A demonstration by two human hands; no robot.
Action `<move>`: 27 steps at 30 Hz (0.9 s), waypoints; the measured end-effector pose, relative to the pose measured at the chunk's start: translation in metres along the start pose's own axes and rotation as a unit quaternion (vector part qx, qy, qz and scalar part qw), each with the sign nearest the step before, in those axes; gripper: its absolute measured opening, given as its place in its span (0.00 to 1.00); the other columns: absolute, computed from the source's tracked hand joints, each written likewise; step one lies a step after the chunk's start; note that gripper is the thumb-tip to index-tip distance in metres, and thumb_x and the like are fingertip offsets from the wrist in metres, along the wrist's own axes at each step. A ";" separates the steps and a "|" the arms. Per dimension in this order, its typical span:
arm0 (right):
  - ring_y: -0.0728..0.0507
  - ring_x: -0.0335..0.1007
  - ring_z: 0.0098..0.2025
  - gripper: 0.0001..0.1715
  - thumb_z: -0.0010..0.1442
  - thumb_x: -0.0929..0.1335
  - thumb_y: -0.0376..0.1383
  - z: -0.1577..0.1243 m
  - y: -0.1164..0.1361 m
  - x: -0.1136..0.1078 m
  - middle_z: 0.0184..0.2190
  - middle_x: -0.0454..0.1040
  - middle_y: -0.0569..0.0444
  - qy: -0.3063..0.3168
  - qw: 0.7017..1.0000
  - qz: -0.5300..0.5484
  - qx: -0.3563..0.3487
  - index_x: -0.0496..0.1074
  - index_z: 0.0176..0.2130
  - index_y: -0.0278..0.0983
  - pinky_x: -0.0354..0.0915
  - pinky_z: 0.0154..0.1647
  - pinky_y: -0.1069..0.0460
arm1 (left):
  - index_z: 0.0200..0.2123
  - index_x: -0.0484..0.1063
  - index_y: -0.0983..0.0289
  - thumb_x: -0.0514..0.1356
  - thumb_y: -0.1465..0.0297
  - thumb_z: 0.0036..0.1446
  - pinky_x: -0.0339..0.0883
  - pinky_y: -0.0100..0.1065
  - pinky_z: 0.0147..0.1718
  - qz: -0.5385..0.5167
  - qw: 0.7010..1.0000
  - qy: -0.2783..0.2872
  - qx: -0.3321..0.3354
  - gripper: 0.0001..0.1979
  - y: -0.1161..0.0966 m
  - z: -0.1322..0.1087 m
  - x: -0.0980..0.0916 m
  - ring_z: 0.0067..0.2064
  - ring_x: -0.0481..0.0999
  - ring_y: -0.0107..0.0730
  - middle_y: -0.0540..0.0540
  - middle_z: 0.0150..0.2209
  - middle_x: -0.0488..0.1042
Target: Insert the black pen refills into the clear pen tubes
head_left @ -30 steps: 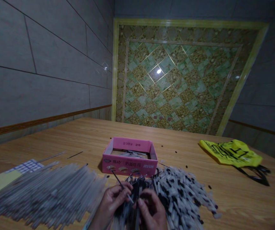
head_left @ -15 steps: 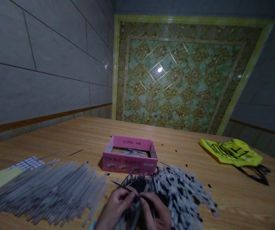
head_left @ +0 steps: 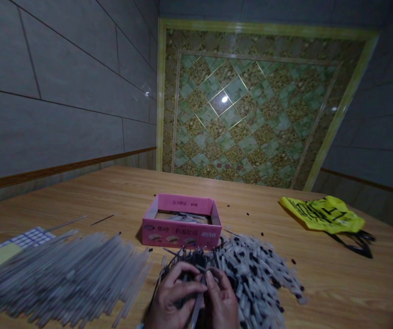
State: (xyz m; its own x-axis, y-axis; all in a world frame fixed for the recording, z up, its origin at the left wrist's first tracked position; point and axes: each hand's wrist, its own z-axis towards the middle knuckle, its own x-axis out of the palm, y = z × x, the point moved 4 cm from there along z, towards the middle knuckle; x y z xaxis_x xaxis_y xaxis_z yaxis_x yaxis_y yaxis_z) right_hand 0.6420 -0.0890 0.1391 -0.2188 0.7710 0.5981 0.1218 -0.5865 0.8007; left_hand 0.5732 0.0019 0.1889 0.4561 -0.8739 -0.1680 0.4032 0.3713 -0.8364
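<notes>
Both hands meet low in the middle, over a pile of thin dark sticks (head_left: 183, 254). The fingers of my right hand (head_left: 223, 299) are pinched at the upper end of a narrow translucent tube (head_left: 197, 310), which slants down between the palms. From the other side my left hand (head_left: 176, 294) curls its fingers toward the same spot; what lies between them is too small and blurred to make out. Long clear tubes (head_left: 80, 274) lie in a broad heap at the left. Beside my right hand spreads a heap of short whitish pieces with black parts (head_left: 258, 269).
A pink open box (head_left: 182, 235) with pale pieces inside stands just beyond the hands. A yellow bag (head_left: 323, 214) with black handles lies at the right. Blue-checked paper (head_left: 28, 237) sits left on the wooden table (head_left: 114, 192), with small black bits scattered about.
A thin dark stick that showed at my left fingers no longer shows there. My left fingers have spread and shifted, and the translucent tube shows more clearly between the hands. The view has moved slightly.
</notes>
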 end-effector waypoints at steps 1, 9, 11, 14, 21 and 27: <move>0.44 0.72 0.23 0.23 0.41 0.75 0.47 -0.001 -0.002 0.000 0.23 0.76 0.52 -0.005 1.000 0.003 -0.003 0.69 0.32 0.35 0.64 0.18 0.56 | 0.30 0.80 0.54 0.61 0.73 0.47 0.69 0.38 0.32 -0.006 1.000 -0.005 -0.008 0.09 0.000 -0.001 0.000 0.35 0.74 0.42 0.63 0.37 0.72; 0.47 0.66 0.16 0.28 0.40 0.74 0.50 0.014 0.023 -0.023 0.12 0.69 0.59 -0.054 0.991 -0.117 -0.027 0.70 0.36 0.33 0.61 0.16 0.56 | 0.27 0.77 0.60 0.66 0.69 0.43 0.69 0.37 0.40 -0.124 0.955 -0.243 -0.114 0.05 0.019 -0.001 -0.036 0.37 0.75 0.40 0.56 0.31 0.78; 0.47 0.66 0.18 0.26 0.43 0.73 0.48 0.020 0.043 -0.031 0.14 0.69 0.59 -0.076 0.985 -0.130 -0.079 0.69 0.36 0.34 0.61 0.19 0.56 | 0.33 0.75 0.62 0.63 0.66 0.47 0.71 0.34 0.34 -0.238 0.908 -0.298 -0.172 0.08 0.037 -0.001 -0.044 0.35 0.76 0.36 0.54 0.32 0.77; 0.49 0.63 0.18 0.20 0.45 0.72 0.46 0.024 0.061 -0.031 0.15 0.67 0.60 -0.053 0.977 -0.169 -0.116 0.69 0.32 0.34 0.59 0.20 0.57 | 0.34 0.72 0.64 0.61 0.71 0.50 0.72 0.28 0.30 -0.363 0.837 -0.352 -0.210 0.06 0.058 -0.001 -0.053 0.31 0.75 0.28 0.52 0.31 0.76; 0.50 0.60 0.17 0.15 0.48 0.70 0.45 0.014 0.058 -0.015 0.13 0.64 0.61 0.004 0.962 -0.236 -0.141 0.69 0.27 0.35 0.56 0.20 0.57 | 0.35 0.71 0.67 0.57 0.77 0.54 0.72 0.25 0.27 -0.401 0.805 -0.371 -0.231 0.06 0.067 -0.002 -0.057 0.28 0.75 0.24 0.54 0.30 0.76; 0.50 0.60 0.18 0.15 0.49 0.70 0.44 0.012 0.060 -0.017 0.14 0.64 0.61 -0.017 0.962 -0.231 -0.145 0.68 0.28 0.35 0.56 0.21 0.57 | 0.35 0.71 0.67 0.57 0.77 0.53 0.73 0.26 0.27 -0.411 0.803 -0.368 -0.226 0.05 0.069 -0.002 -0.056 0.28 0.76 0.25 0.54 0.31 0.76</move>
State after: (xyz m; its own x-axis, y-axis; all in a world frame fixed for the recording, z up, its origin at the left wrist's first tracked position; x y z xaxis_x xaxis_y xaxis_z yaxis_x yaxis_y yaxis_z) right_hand 0.6650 -0.1342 0.1769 -0.1530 0.9708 0.1847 -0.2571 -0.2196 0.9411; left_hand 0.5740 0.0757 0.1396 0.5951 -0.2807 0.7530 0.5558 -0.5330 -0.6380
